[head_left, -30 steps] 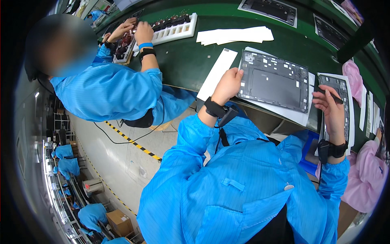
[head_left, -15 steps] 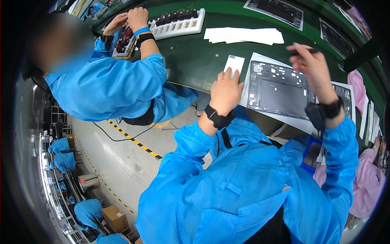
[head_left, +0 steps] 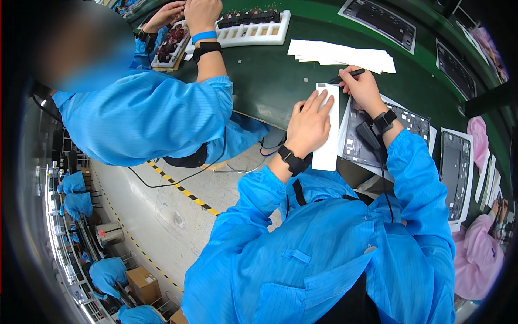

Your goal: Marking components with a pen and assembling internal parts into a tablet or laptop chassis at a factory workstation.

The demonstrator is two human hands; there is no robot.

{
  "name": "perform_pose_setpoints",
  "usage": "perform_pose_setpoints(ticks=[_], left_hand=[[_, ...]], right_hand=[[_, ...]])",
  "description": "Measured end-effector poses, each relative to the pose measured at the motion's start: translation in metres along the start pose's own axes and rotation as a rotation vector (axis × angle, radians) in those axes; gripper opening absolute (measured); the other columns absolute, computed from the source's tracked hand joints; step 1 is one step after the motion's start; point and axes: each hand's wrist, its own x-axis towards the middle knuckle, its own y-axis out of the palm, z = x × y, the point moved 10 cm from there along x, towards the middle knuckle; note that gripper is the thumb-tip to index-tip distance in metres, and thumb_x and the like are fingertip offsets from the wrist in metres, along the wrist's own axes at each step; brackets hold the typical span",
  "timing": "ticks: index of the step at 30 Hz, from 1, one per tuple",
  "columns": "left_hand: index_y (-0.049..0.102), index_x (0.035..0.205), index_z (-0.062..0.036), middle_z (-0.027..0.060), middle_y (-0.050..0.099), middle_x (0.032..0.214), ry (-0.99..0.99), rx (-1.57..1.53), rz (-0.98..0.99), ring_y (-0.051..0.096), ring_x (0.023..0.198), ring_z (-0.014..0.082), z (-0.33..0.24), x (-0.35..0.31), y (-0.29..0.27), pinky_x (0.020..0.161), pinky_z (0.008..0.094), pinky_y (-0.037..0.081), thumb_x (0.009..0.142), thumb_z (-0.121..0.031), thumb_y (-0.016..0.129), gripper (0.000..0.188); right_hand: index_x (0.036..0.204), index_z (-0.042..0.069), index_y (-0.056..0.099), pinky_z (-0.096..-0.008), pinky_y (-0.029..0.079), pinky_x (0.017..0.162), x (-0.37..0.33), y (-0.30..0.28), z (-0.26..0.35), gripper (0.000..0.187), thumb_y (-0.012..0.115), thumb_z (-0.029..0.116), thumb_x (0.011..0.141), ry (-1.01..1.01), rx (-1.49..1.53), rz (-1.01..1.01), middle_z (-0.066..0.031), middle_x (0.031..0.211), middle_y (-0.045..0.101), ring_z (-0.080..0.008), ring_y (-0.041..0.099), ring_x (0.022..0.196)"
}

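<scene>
Head view, and both hands are on the strip (head_left: 325,156)! It lies across the worktop's (head_left: 264,81) front edge, just left of the panel (head_left: 415,125), its near end apparently poking past that edge. Left hand (head_left: 310,124): fingers stretched and slightly parted, laid flat over the strip. Right hand (head_left: 364,89): thumb and fingers pinched narrow round a tool (head_left: 356,72), tip by the strip's far end; whether it touches, no telling.

Danger spots? That overhang looks risky: a brush from the coat (head_left: 318,227) might swing the strip round or crease it. Too light a left-hand press and it could skid. Watch the wrist box (head_left: 368,134) over the panel, too: a low dip could scuff it, and the dangling cord (head_left: 387,194) might snag.

Materials now: white, card-like strip, long and straight-sided, grey patch (head_left: 321,85) at its far end; slim, black, pen-shaped tool; dark, flat, rectangular panel, speckled with pale squares; smooth green worktop.
</scene>
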Motion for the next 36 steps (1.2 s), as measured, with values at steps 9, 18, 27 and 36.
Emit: perform_pose_setpoints(ticks=[9,18,27,36], left_hand=[[0.055,0.135,-0.0079,0.0148,0.051,0.141,0.001,-0.063,-0.003,0.044,0.135,0.0298,0.004,0.001,-0.002,0.108,0.0467,0.033,0.089,-0.014,0.054,0.047],[0.054,0.135,-0.0078,0.0147,0.051,0.142,0.015,-0.045,-0.001,0.044,0.135,0.0299,0.003,0.002,-0.005,0.108,0.0469,0.034,0.089,-0.014,0.055,0.047],[0.054,0.136,-0.0081,0.0146,0.05,0.142,0.013,-0.045,-0.01,0.044,0.135,0.0294,0.003,0.0,-0.003,0.108,0.0465,0.034,0.089,-0.015,0.055,0.047],[0.05,0.139,-0.008,0.014,0.047,0.146,0.033,-0.037,0.066,0.042,0.137,0.0299,-0.004,0.008,0.009,0.108,0.0466,0.034,0.09,-0.016,0.054,0.05]], right_hand=[[0.091,0.0,0.066,-0.0254,0.045,0.053,-0.004,0.007,0.006,0.024,0.061,0.023,0.095,-0.067,-0.011,0.012,-0.0047,0.068,0.067,-0.0096,0.059,0.055],[0.09,0.0,0.067,-0.0251,0.046,0.055,-0.003,0.016,0.01,0.024,0.062,0.024,0.096,-0.071,0.202,0.046,-0.005,0.07,0.066,-0.0101,0.061,0.06],[0.096,-0.001,0.068,-0.0246,0.049,0.056,-0.006,0.016,0.017,0.022,0.061,0.02,0.096,-0.141,-0.083,0.001,-0.0073,0.076,0.069,-0.011,0.066,0.065],[0.103,-0.005,0.067,-0.0233,0.051,0.056,-0.009,-0.017,0.017,0.021,0.063,0.013,0.094,-0.011,0.379,-0.088,-0.0137,0.077,0.071,-0.0129,0.064,0.061]])
